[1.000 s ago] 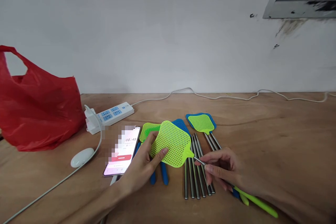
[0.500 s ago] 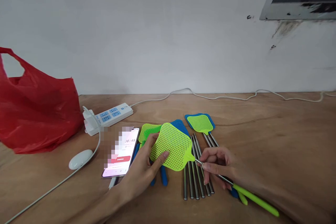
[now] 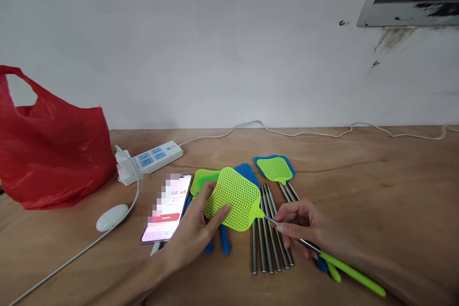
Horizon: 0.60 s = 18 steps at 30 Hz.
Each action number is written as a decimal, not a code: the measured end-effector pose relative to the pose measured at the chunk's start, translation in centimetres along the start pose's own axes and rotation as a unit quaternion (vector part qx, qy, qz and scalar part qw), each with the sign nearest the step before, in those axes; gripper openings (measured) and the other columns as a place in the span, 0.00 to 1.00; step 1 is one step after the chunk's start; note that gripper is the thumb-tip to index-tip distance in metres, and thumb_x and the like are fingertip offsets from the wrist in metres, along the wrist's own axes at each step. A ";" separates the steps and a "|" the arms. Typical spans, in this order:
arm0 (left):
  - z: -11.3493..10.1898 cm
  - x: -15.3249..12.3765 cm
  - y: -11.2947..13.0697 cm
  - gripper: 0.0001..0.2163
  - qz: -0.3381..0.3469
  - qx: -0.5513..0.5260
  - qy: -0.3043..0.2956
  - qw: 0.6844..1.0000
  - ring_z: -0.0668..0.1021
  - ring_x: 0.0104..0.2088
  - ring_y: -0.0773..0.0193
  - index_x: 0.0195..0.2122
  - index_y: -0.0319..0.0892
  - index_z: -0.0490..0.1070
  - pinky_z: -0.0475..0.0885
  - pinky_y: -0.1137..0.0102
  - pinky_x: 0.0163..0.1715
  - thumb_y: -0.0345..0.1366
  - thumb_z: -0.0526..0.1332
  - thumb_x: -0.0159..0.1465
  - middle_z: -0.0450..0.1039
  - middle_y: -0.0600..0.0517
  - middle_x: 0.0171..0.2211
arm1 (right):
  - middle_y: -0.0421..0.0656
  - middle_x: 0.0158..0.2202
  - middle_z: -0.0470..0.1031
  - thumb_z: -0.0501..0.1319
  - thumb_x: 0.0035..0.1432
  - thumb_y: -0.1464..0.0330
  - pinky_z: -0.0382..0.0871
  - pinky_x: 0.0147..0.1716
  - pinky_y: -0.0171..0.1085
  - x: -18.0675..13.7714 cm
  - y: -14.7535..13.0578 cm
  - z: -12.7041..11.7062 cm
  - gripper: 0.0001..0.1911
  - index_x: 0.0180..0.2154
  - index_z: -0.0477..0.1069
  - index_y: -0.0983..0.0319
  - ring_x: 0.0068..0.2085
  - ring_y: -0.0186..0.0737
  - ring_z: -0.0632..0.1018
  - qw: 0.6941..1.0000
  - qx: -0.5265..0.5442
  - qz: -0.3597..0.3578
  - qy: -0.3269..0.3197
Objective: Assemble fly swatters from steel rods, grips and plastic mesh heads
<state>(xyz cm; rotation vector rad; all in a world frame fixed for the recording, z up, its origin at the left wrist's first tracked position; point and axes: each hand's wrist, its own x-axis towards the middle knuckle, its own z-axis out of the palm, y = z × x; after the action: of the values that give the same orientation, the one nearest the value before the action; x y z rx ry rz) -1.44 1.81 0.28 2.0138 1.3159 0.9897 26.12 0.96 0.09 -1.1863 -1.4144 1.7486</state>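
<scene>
My left hand (image 3: 195, 229) is closed on the perforated yellow-green head of a fly swatter (image 3: 234, 198), thumb on its face. My right hand (image 3: 299, 227) pinches the swatter's thin metal rod near the neck of the head. The rod runs down right to a yellow-green handle (image 3: 353, 273). Beneath lie several loose metal tubes (image 3: 268, 248) side by side. Behind my left hand are more swatter heads, one blue (image 3: 247, 175) and one yellow-green (image 3: 201, 179), partly hidden. Past my right hand, a yellow-green swatter (image 3: 275, 169) rests on a blue one.
A lit phone (image 3: 170, 210) lies left of my left hand. Beyond it are a white power strip (image 3: 154, 158), a white oval device (image 3: 112, 217) with a cable, and a red plastic bag (image 3: 57, 153). A white cord (image 3: 308, 133) runs along the wall.
Both hands keep their hold on the fly swatter, almost unmoved. The whole view has shifted slightly, so things sit a little further right.
</scene>
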 end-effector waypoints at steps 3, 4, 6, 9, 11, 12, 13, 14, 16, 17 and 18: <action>0.1 0.0 -0.1 0.21 -0.020 -0.003 -0.001 1.000 0.73 0.56 0.48 0.59 0.48 0.59 0.72 0.55 0.55 0.49 0.57 0.69 0.69 0.45 0.57 | 0.38 0.21 0.77 0.71 0.48 0.53 0.58 0.09 0.25 0.0 0.0 -0.1 0.21 0.33 0.71 0.62 0.13 0.26 0.68 1.000 -0.009 -0.004 0.000; 0.2 -0.1 -0.2 0.22 -0.027 -0.003 -0.003 1.000 0.71 0.58 0.47 0.60 0.47 0.59 0.71 0.53 0.57 0.50 0.56 0.69 0.69 0.45 0.58 | 0.38 0.21 0.77 0.72 0.48 0.54 0.58 0.10 0.25 0.0 0.1 -0.2 0.20 0.33 0.71 0.62 0.13 0.26 0.68 1.000 -0.011 -0.008 -0.001; 0.3 -0.1 -0.3 0.22 -0.033 0.003 -0.010 0.999 0.69 0.60 0.46 0.60 0.47 0.58 0.69 0.52 0.58 0.50 0.56 0.69 0.67 0.44 0.60 | 0.38 0.22 0.77 0.72 0.48 0.56 0.59 0.10 0.25 0.1 0.1 -0.2 0.19 0.33 0.72 0.62 0.14 0.25 0.68 1.000 -0.012 -0.014 -0.004; 0.4 -0.2 -0.3 0.22 -0.027 0.022 -0.018 0.999 0.70 0.60 0.45 0.60 0.47 0.57 0.70 0.50 0.57 0.49 0.55 0.69 0.68 0.43 0.60 | 0.37 0.22 0.77 0.73 0.48 0.57 0.59 0.10 0.24 0.1 0.2 -0.2 0.18 0.33 0.72 0.63 0.14 0.25 0.69 1.000 -0.012 -0.011 -0.006; 0.4 -0.2 -0.2 0.22 -0.017 0.029 -0.021 0.999 0.70 0.60 0.45 0.61 0.47 0.56 0.70 0.50 0.57 0.49 0.55 0.69 0.68 0.43 0.59 | 0.37 0.22 0.77 0.73 0.47 0.57 0.59 0.10 0.24 0.1 0.2 -0.2 0.18 0.32 0.72 0.63 0.14 0.25 0.69 1.000 -0.013 -0.004 -0.007; 0.5 -0.2 -0.1 0.22 -0.011 0.029 -0.024 0.999 0.71 0.60 0.45 0.61 0.47 0.56 0.71 0.51 0.56 0.48 0.55 0.69 0.68 0.44 0.59 | 0.38 0.22 0.77 0.73 0.47 0.57 0.59 0.10 0.24 0.0 0.1 -0.2 0.19 0.32 0.72 0.63 0.14 0.25 0.69 1.000 -0.014 0.001 -0.007; 0.5 -0.3 0.0 0.21 -0.006 0.027 -0.027 0.999 0.71 0.59 0.45 0.60 0.48 0.56 0.71 0.51 0.55 0.48 0.55 0.69 0.69 0.44 0.59 | 0.38 0.22 0.77 0.73 0.47 0.57 0.60 0.10 0.24 0.0 0.1 -0.1 0.19 0.32 0.73 0.63 0.14 0.25 0.69 1.000 -0.016 0.005 -0.006; 0.5 -0.3 0.1 0.21 -0.003 0.026 -0.030 0.999 0.72 0.59 0.46 0.60 0.48 0.57 0.72 0.52 0.54 0.48 0.55 0.70 0.69 0.44 0.58 | 0.38 0.22 0.77 0.73 0.46 0.57 0.60 0.10 0.24 0.0 0.1 -0.1 0.19 0.32 0.72 0.63 0.14 0.25 0.69 1.000 -0.018 0.008 -0.004; 0.7 -0.4 0.3 0.21 -0.003 0.022 -0.034 0.999 0.73 0.58 0.46 0.60 0.48 0.56 0.73 0.52 0.53 0.48 0.55 0.70 0.70 0.44 0.58 | 0.38 0.22 0.77 0.74 0.45 0.56 0.60 0.10 0.25 -0.1 0.1 0.1 0.20 0.32 0.72 0.63 0.14 0.25 0.69 1.000 -0.021 0.011 0.002; 0.7 -0.5 0.3 0.21 -0.004 0.021 -0.035 0.999 0.73 0.58 0.45 0.60 0.47 0.56 0.74 0.52 0.52 0.48 0.55 0.70 0.70 0.44 0.58 | 0.38 0.22 0.78 0.73 0.45 0.56 0.60 0.10 0.25 -0.2 0.1 0.2 0.20 0.32 0.72 0.63 0.14 0.25 0.69 1.000 -0.022 0.011 0.004; 0.8 -0.6 0.4 0.21 -0.006 0.020 -0.038 0.999 0.72 0.58 0.45 0.60 0.47 0.55 0.74 0.52 0.52 0.48 0.55 0.70 0.70 0.44 0.58 | 0.38 0.22 0.78 0.73 0.46 0.56 0.60 0.10 0.25 -0.2 0.1 0.2 0.20 0.32 0.72 0.63 0.13 0.25 0.68 1.000 -0.022 0.010 0.005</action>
<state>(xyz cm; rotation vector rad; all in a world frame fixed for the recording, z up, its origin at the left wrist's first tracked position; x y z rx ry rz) -0.75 1.13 -0.06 2.0510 1.3144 0.8783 26.01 0.65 0.01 -1.2334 -1.4468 1.7318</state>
